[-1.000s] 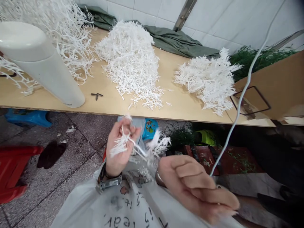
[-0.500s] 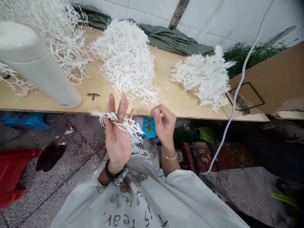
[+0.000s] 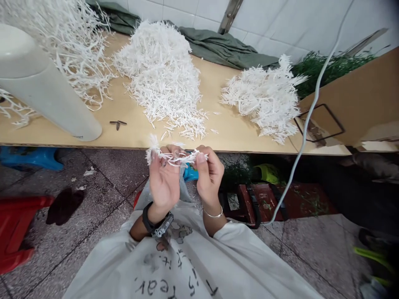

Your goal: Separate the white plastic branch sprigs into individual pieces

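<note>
A white, feathery plastic-looking sprig (image 3: 174,159) stretches between my two hands at the table's front edge. My left hand (image 3: 164,178), palm up, pinches its tufted end between thumb and finger. At the other end, my right hand (image 3: 210,172) has thumb and curled fingers closed on the tips. Behind them on the table lies a large heap of short white pieces (image 3: 168,74). To its right is a smaller pile of white sprigs (image 3: 263,97). Longer branching white strands (image 3: 75,50) fill the left back.
A white bottle (image 3: 52,87) stands at left, near several dark seeds (image 3: 117,123). The cardboard-topped table (image 3: 230,139) backs onto green cloth (image 3: 218,45). A pale cable (image 3: 299,153) hangs down at right, before a cardboard box (image 3: 361,99). A red stool (image 3: 18,232) is below left.
My right hand has moved left to the sprig and closed on its free end. My left hand has shifted slightly right, and its fingers have bent in.
</note>
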Demonstrator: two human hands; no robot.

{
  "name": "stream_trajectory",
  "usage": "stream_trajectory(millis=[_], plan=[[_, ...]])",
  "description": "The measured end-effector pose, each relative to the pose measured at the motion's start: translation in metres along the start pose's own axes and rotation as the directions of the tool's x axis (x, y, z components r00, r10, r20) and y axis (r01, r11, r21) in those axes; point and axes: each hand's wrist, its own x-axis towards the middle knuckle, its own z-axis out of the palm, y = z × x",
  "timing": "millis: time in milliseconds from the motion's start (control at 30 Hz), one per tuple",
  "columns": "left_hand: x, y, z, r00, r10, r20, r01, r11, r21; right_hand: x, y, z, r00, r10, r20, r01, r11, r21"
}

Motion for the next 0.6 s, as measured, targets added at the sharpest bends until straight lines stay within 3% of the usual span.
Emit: stream_trajectory(millis=[133, 267, 433, 600], plan=[[0.003, -0.004, -0.005, 0.980, -0.140, 0.139, 0.108, 0.970, 0.220, 0.002, 0.000, -0.003, 0.996, 0.063, -0.069, -0.056, 0.994, 0.093], [0.008, -0.004, -0.013, 0.904, -0.294, 0.311, 0.172, 0.915, 0.365, 0.011, 0.001, -0.014, 0.984, 0.158, -0.088, -0.138, 0.970, 0.198], [0.016, -0.001, -0.019, 0.824, -0.371, 0.428, 0.138, 0.865, 0.483, 0.024, 0.004, -0.032, 0.948, 0.275, 0.163, -0.302, 0.938, 0.173], [0.020, 0.001, -0.026, 0.731, -0.412, 0.543, 0.054, 0.829, 0.556, 0.028, 0.009, -0.042, 0.911, 0.279, 0.305, -0.322, 0.941, 0.102]])
